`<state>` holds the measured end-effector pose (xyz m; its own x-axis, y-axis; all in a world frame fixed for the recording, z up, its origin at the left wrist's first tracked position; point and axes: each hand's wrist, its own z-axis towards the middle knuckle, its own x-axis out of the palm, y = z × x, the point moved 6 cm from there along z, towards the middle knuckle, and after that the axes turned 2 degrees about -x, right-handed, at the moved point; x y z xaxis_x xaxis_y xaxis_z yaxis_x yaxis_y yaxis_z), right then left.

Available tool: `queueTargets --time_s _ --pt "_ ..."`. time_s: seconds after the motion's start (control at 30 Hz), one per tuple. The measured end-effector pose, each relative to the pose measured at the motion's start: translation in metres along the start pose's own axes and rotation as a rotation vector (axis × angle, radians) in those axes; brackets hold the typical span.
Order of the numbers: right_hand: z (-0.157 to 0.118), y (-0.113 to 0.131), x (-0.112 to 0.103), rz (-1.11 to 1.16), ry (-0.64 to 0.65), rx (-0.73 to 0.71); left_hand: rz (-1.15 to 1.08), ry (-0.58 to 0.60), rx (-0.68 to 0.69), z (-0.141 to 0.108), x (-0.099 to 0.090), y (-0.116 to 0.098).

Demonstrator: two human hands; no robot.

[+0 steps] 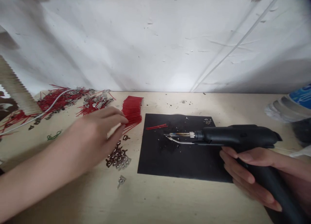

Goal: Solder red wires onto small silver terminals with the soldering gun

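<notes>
My right hand (252, 175) is wrapped round the handle of a black soldering gun (233, 135). Its metal tip and a thin bent feed tube point left above a black mat (157, 159). My left hand (97, 133) has thumb and forefinger pinched together at the left edge of a row of red wires (132, 109). Whatever lies between those fingertips is too small to make out. Just below that hand sits a heap of small metal terminals (118, 157), and a single terminal (121, 181) lies nearer me. A few loose red wires (156, 127) rest on the mat.
Piles of red wires with metal pieces (64, 97) spread at the back left, crossed by a white cable (54, 102). A green wire (53, 135) lies near my left forearm. At the right stands a clear bottle (279, 109). A white wall (155, 42) rises behind the table.
</notes>
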<state>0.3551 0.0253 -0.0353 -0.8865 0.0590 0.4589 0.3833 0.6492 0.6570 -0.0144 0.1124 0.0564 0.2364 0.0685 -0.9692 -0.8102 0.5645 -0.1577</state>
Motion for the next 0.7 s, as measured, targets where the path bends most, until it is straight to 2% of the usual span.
queueTargets --time_s 0.07,0.13,0.2,0.33,0.5,0.7 --pt "-0.001 0.0 0.001 -0.021 -0.038 -0.021 0.081 0.068 -0.114 0.008 -0.006 0.022" --pt "-0.001 0.0 0.003 -0.027 -0.069 -0.026 0.099 0.106 -0.165 0.012 -0.01 0.032" --pt "-0.001 0.001 0.005 -0.023 -0.079 -0.023 0.056 0.162 -0.226 0.012 -0.011 0.034" --pt "-0.001 0.002 0.007 -0.013 -0.085 -0.029 -0.071 0.325 -0.43 0.009 -0.004 0.03" --pt "-0.001 0.001 0.007 -0.028 -0.113 -0.04 -0.102 0.326 -0.439 0.013 -0.001 0.031" --pt "-0.001 -0.002 0.003 -0.02 -0.071 -0.008 -0.133 0.375 -0.45 0.015 0.002 0.04"
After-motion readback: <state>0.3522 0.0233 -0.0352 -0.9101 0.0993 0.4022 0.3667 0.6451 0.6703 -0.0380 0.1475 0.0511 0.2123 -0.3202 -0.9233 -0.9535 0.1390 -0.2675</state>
